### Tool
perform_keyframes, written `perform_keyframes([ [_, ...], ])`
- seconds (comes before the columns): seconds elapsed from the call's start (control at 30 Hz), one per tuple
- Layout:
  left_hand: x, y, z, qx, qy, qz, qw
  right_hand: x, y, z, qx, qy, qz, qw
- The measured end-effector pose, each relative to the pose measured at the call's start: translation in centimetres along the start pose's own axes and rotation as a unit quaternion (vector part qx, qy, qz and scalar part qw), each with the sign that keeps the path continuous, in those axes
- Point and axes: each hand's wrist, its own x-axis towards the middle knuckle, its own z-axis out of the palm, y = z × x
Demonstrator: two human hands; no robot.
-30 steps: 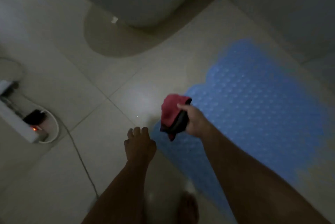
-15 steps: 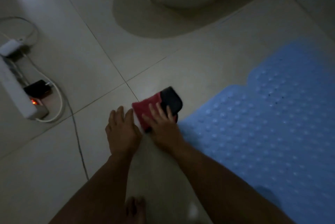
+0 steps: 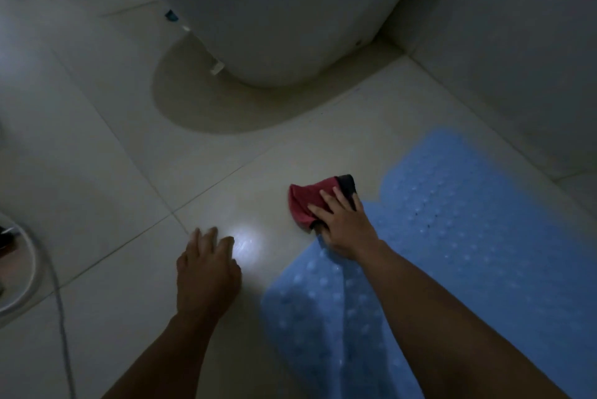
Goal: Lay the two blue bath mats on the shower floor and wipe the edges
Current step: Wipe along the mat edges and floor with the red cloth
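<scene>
Right hand (image 3: pixel 344 227) fingers straight, pressing red cloth (image 3: pixel 308 201) at blue mat (image 3: pixel 468 237) edge, left hand (image 3: pixel 206 272) flat on floor (image 3: pixel 113 205).

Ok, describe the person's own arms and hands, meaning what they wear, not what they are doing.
Both forearms are bare to the frame's bottom edge, with no sleeves in view. The left hand and right hand wear no gloves. No ring, watch or bracelet shows, though the dim light could hide small details.

No readable text, label, brand, number or sign on anything here.
</scene>
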Motion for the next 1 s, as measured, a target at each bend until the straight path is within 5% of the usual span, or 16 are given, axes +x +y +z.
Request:
perform_keyframes([
  [0.2, 3.6, 4.5, 0.3, -0.001, 0.007, 0.053, 0.999, -0.9, -0.7, 0.5, 0.107, -0.019, 0.018, 0.994],
  [0.43, 5.7, 7.1, 0.6, 0.022, -0.015, 0.076, 0.997, -2.2, 0.0, 2.1, 0.055, -0.028, -0.030, 0.998],
  [1.0, 15.5, 22.3, 5.2, 0.071, 0.029, 0.245, 0.967, 8.8, 11.9, -3.5, 0.199, -0.001, 0.169, 0.965],
])
